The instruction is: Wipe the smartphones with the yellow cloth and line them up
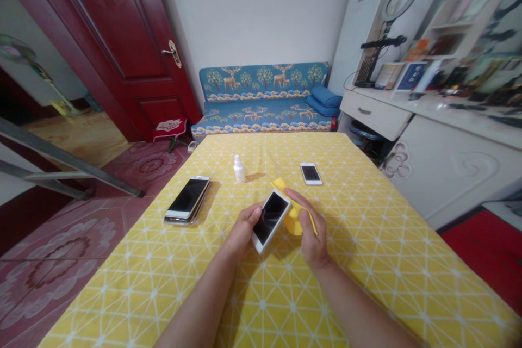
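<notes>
At table centre, left hand [243,230] grips phone [271,221] tilted for wiping; right hand [312,234] at 3 o'clock pinches cloth [294,221].

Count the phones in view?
3, maybe 4. One white phone held in both hands; one small white phone lying far right on the tablecloth; one dark phone at left, which looks stacked on another, so one may be hidden.
</notes>
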The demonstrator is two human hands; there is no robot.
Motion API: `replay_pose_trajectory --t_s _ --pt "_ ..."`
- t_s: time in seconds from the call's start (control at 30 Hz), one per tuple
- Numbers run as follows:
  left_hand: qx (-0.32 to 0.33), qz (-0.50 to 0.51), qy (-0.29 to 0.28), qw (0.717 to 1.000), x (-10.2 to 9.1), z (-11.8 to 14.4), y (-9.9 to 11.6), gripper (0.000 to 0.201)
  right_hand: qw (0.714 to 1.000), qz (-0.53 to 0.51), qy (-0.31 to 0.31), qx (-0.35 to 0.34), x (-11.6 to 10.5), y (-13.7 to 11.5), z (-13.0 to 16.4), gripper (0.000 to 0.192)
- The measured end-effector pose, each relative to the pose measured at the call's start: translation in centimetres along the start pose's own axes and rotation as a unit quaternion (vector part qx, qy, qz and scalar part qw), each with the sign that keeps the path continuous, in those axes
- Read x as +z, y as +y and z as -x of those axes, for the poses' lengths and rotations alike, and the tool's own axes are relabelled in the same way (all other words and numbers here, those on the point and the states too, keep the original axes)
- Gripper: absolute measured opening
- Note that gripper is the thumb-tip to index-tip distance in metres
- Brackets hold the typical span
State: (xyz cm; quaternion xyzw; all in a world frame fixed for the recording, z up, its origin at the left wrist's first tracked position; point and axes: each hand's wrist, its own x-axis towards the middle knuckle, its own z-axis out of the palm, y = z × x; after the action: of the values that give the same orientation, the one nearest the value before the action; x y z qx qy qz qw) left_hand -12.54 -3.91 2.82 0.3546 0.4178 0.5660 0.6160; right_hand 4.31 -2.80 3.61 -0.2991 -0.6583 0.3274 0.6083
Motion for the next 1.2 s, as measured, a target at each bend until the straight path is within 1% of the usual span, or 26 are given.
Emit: replay_pose_trajectory --t_s 0.1,0.2,0.27,0.37,0.43,0.5,0.6,0.67,0.73,0.77,0.87,0.93,0.97,1.07,1.2 --pt "-0.041 0.034 -0.027 0.998 0.6 0.5 0.3 0.029 0.998 -0.044 0.010 0.045 0.1 0.1 0.1 0.040" --pt "-0.083 0.068 -0.044 0.993 1.4 0.8 0.2 0.026 0.996 -0.066 0.010 0.066 0.7 0.8 0.2 0.041" --pt "-0.128 0.076 -0.059 0.987 1.7 0.7 -0.1 0.028 0.995 -0.062 0.002 0.078 1.1 1.4 0.4 0.042" --pt "-0.194 0.085 -0.106 0.972 1.8 0.5 -0.4 0.050 0.996 -0.036 -0.015 0.086 1.7 2.2 0.6 0.046" --pt "-0.211 0.079 -0.140 0.964 1.9 0.3 -0.7 0.066 0.996 -0.016 -0.030 0.082 2.0 2.4 0.8 0.049" --pt "-0.200 0.067 -0.138 0.968 2.1 0.4 -1.0 0.072 0.996 0.001 -0.048 0.070 2.3 2.2 0.9 0.052" --pt "-0.179 0.070 -0.072 0.979 2.6 0.4 -1.6 0.067 0.996 0.018 -0.080 0.044 2.5 1.8 1.1 0.054" --pt "-0.181 0.086 -0.025 0.979 2.8 0.4 -2.0 0.061 0.994 0.027 -0.103 0.031 2.6 1.5 1.1 0.055" --pt "-0.185 0.094 0.004 0.978 2.8 0.3 -2.1 0.056 0.991 0.032 -0.128 0.023 2.6 1.3 1.2 0.056" --pt "-0.177 0.098 0.012 0.979 2.8 0.3 -2.1 0.052 0.989 0.033 -0.140 0.019 2.6 1.3 1.2 0.056" --pt "-0.117 0.115 -0.002 0.986 2.9 0.3 -1.5 0.043 0.985 0.030 -0.168 0.004 2.6 1.2 1.3 0.057" --pt "-0.076 0.122 -0.019 0.989 2.9 0.5 -1.1 0.045 0.984 0.030 -0.175 -0.003 2.6 1.2 1.3 0.057" --pt "-0.068 0.119 -0.022 0.990 3.0 0.5 -0.9 0.046 0.984 0.031 -0.178 -0.006 2.6 1.2 1.3 0.056" --pt "-0.075 0.114 -0.020 0.990 3.2 0.7 -0.6 0.047 0.982 0.037 -0.182 -0.012 2.7 1.2 1.2 0.055" --pt "-0.076 0.112 -0.011 0.991 3.3 0.8 -0.8 0.040 0.983 0.054 -0.177 0.002 2.8 1.5 1.2 0.054"
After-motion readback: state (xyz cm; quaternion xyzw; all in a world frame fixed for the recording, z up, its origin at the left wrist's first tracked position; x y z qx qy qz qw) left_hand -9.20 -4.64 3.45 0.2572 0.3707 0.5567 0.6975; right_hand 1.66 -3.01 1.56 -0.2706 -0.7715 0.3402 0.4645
